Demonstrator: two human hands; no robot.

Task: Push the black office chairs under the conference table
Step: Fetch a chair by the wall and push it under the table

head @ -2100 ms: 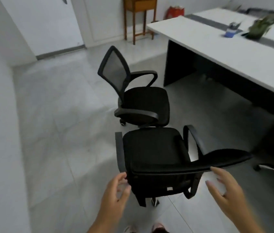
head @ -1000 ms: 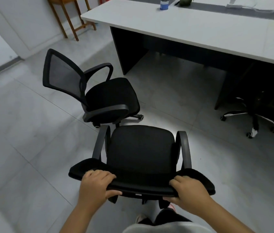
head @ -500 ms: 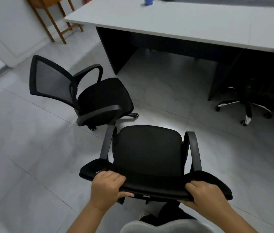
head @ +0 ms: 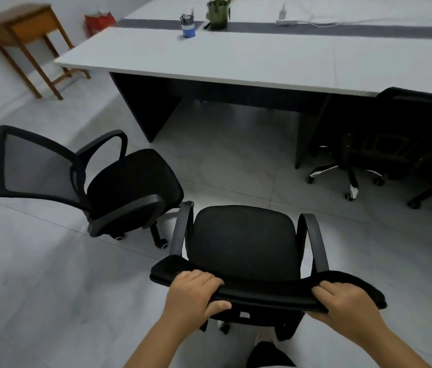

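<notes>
The white conference table point(head: 262, 59) is now lying straight ahead at the far side, its open bay facing the near office chair point(head: 244, 243), which has been swung round and is standing well short of it. A second mesh-backed chair point(head: 98, 181) is waiting to the left, and another is already tucked in at far right point(head: 384, 144). The left hand point(head: 192, 294) and right hand point(head: 347, 301), empty two seconds ago, are both clenching the near chair's backrest top, so the push is looking ready to begin.

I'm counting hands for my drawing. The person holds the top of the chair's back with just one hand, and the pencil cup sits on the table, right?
Not quite: in the head view both the left hand and right hand grip the chair's back. The pencil cup does sit on the table.
</notes>
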